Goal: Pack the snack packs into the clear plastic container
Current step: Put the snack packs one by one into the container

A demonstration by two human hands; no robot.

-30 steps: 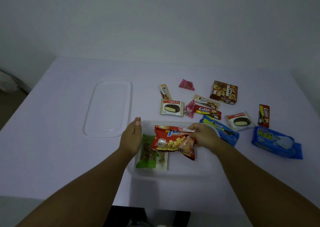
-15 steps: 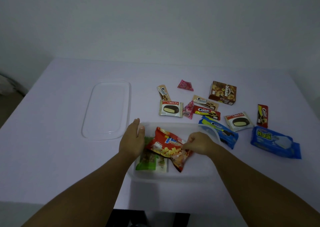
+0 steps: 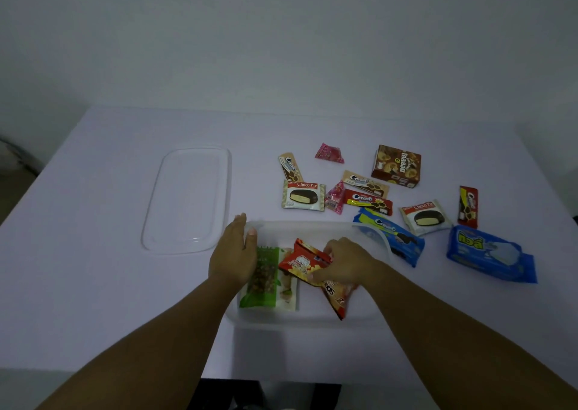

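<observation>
The clear plastic container (image 3: 312, 322) stands at the near middle of the table. Inside it lie a green nut pack (image 3: 266, 278) on the left and a red snack bag (image 3: 301, 261) towards the right. My right hand (image 3: 344, 261) holds the red bag down inside the container, fingers curled on it. My left hand (image 3: 233, 253) grips the container's left rim, thumb over the edge. Beyond the container, several loose packs lie on the table: a Choco Pie (image 3: 302, 194), a second Choco Pie (image 3: 426, 216), a blue cookie pack (image 3: 392, 236) leaning on the right rim.
The container's clear lid (image 3: 187, 200) lies flat to the left. A brown biscuit box (image 3: 396, 166), a large blue pack (image 3: 491, 253), a red stick pack (image 3: 468, 206) and small pink sachets (image 3: 329, 153) sit at the right. The table's near edge runs just below the container.
My right hand has lowered the red snack bag from above the container down into it and pushed it rightward. My left hand has stayed on the left rim.
</observation>
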